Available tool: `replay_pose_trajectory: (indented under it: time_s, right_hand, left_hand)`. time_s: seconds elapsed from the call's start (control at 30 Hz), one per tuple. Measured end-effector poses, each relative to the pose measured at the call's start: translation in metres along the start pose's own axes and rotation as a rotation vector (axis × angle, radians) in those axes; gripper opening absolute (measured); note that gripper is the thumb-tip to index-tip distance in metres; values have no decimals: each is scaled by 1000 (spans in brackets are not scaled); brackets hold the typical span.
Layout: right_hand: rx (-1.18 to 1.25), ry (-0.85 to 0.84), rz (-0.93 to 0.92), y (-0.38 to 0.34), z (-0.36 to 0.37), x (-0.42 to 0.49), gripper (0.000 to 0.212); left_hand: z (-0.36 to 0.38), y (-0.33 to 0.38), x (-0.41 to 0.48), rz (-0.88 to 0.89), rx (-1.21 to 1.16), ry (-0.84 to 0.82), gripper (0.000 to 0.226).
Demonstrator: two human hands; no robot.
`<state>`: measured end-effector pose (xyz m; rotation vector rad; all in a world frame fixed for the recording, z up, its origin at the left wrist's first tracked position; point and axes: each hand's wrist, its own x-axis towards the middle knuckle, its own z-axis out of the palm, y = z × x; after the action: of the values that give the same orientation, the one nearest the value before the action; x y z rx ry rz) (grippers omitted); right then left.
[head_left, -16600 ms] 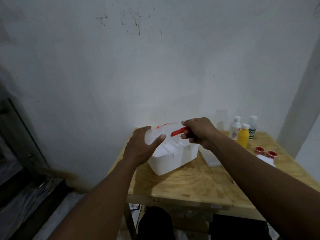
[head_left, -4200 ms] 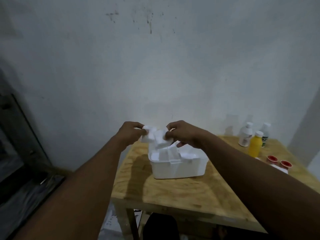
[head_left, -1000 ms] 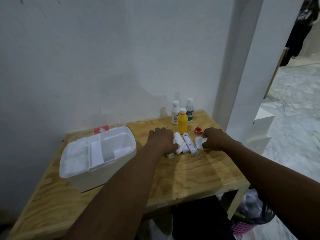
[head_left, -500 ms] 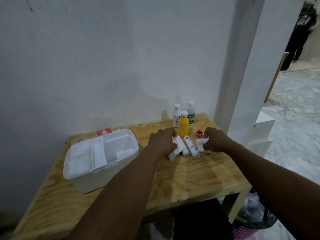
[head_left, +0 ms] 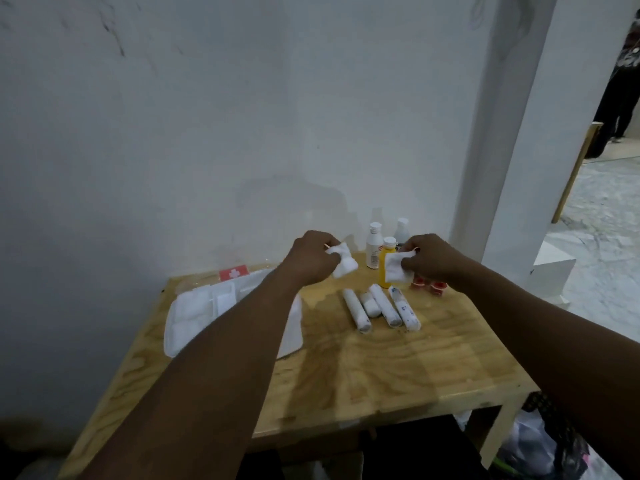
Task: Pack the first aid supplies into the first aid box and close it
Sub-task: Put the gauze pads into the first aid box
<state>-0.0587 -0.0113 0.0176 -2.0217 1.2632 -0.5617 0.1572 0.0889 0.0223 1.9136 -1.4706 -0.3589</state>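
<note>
The left hand [head_left: 313, 259] is raised above the table [head_left: 381, 375], fingers curled round a small gauze wad [head_left: 344, 260]. The right hand [head_left: 433, 259] is raised likewise, a flat gauze pad [head_left: 394, 268] pinched at its edge.

Both pieces are judged light, soft and easily crushed. A gentle pinch is considered enough, and slipping is thought unlikely.

Four bandage rolls [head_left: 384, 306] lie side by side on the table below the hands. They are judged light and somewhat firm, prone to rolling, and best taken across the middle.

The bottles [head_left: 374, 249] behind are judged rigid and smooth.

The first aid box [head_left: 293, 336] stands open to the left, partly hidden by the left forearm, with white pads already seen inside.
</note>
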Motion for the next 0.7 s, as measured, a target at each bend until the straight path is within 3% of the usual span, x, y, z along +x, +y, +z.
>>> replay_pose_trajectory:
  time_s: [0.37,0.57,0.7]
  right_hand:
    - [193,-256,-241,-142,77,-8,30]
    - [275,-540,-245,-192,145,-37,31]
    - [225,-611,-246,-204,178,-51,27]
  left_hand:
    - [-151,-78,-50,-267,-341,324,23]
    - [-185,-118,-91,-398,-415,371,8]
    - [-187,-136,-101,-451,-470,310,10]
